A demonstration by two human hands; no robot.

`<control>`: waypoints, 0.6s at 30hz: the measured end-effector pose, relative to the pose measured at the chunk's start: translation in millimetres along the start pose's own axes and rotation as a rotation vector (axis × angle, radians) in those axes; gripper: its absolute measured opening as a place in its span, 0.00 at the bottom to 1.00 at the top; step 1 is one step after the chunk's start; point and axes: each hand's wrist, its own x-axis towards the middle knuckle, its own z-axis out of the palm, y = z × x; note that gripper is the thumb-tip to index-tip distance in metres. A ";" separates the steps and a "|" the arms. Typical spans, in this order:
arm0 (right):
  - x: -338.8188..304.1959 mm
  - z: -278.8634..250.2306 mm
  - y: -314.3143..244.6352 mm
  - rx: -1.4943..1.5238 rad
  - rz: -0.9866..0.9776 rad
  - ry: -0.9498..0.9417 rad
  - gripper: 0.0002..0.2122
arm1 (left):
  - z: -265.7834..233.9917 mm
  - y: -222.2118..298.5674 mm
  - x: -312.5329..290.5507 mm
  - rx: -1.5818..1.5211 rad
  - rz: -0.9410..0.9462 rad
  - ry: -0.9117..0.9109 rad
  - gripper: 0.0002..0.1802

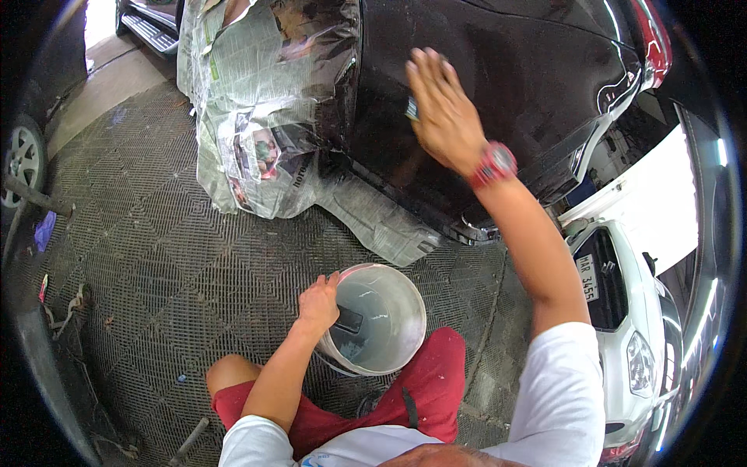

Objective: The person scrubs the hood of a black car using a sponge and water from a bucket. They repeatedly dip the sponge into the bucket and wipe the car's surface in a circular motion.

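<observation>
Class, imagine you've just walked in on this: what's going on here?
The person's right hand lies flat against a dark car panel, with a small bluish thing showing at its edge. The left hand is at the rim of a pale bucket, where a dark flat block shows beside it. Newspaper covers the area left of the panel.

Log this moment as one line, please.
left hand: at bucket rim | right hand: flat over dark car | newspaper: left of right hand
</observation>
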 end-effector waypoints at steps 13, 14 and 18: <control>-206.0 -44.6 -154.8 1.197 0.934 -0.153 0.15 | -10.3 32.1 6.2 -0.321 0.257 0.157 0.36; -212.4 -32.5 -192.3 1.247 1.025 -0.098 0.13 | 1.6 30.6 11.4 -0.578 0.306 0.104 0.36; -295.7 113.0 -323.1 2.151 1.893 0.082 0.14 | 51.6 23.3 17.5 -1.090 -0.140 -0.160 0.29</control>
